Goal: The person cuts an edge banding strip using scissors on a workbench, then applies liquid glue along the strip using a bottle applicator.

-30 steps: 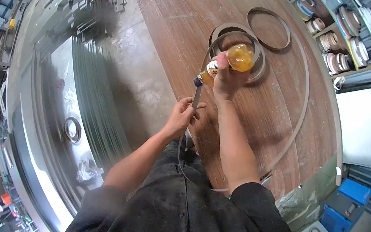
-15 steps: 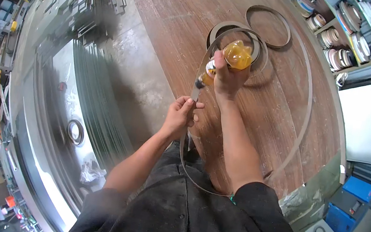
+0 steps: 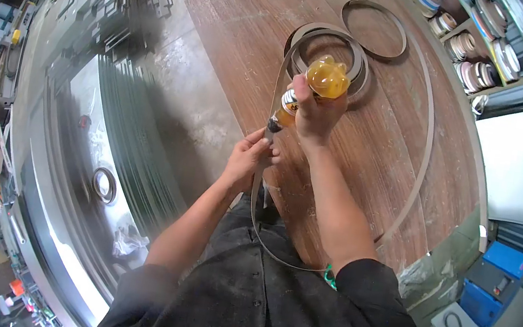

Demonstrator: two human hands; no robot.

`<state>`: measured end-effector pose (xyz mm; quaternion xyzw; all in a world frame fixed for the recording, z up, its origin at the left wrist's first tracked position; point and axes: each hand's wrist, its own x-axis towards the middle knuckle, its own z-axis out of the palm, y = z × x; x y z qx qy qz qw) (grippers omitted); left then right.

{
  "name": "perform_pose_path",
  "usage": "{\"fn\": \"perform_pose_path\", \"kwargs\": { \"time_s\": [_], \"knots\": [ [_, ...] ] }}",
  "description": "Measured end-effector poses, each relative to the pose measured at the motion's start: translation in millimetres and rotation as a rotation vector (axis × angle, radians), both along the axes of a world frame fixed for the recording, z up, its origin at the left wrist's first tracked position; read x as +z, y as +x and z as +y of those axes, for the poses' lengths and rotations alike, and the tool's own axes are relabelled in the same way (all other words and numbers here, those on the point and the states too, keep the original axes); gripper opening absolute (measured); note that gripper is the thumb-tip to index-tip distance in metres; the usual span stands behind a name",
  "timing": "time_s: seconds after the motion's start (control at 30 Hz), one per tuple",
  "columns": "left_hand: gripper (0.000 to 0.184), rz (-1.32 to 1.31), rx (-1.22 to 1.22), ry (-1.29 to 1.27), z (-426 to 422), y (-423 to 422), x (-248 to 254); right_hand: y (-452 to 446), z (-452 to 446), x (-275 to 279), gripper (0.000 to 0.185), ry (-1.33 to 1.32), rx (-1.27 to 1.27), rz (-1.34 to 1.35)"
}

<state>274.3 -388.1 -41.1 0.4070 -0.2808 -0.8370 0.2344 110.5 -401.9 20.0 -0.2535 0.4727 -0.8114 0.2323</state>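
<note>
My right hand (image 3: 315,119) is wrapped around a plastic bottle (image 3: 328,77) of yellow liquid. The bottle is tilted, its base up towards me and its dark tip pointing down at a thin grey-brown edge-banding strip (image 3: 430,128). That tip is at the strip, just above my left fingers; whether it touches is hard to tell. My left hand (image 3: 250,160) pinches the strip between thumb and fingers. From there the strip loops down past my shirt and round to the right, and a coil (image 3: 355,69) of banding lies beyond the bottle.
A separate ring of banding (image 3: 400,49) lies on the brown wood-grain table (image 3: 245,46). Long profiles (image 3: 137,138) are stacked at left, near a small roll (image 3: 104,185). Shelves with rolls (image 3: 477,77) stand back right, and a blue machine (image 3: 492,286) is at right.
The bottle's tip has moved down along the strip, closer to my left fingers. My left hand has shifted slightly up and left, still pinching the strip.
</note>
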Motion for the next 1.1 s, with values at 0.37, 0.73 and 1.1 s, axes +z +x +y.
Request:
{"fn": "perform_pose_path", "kwargs": {
  "time_s": [0.37, 0.73, 1.1],
  "knots": [
    [0.025, -0.03, -0.069, -0.114, -4, 1, 14, 5, -2, 7, 0.027, -0.068, -0.085, 0.126],
    [0.027, 0.03, 0.016, 0.072, 9, 11, 13, -2, 7, -1, 0.029, -0.044, -0.077, 0.078],
    [0.027, 0.003, 0.055, 0.01, 20, 12, 16, -7, 9, -3, 0.037, -0.019, -0.081, 0.002]
  ]
}}
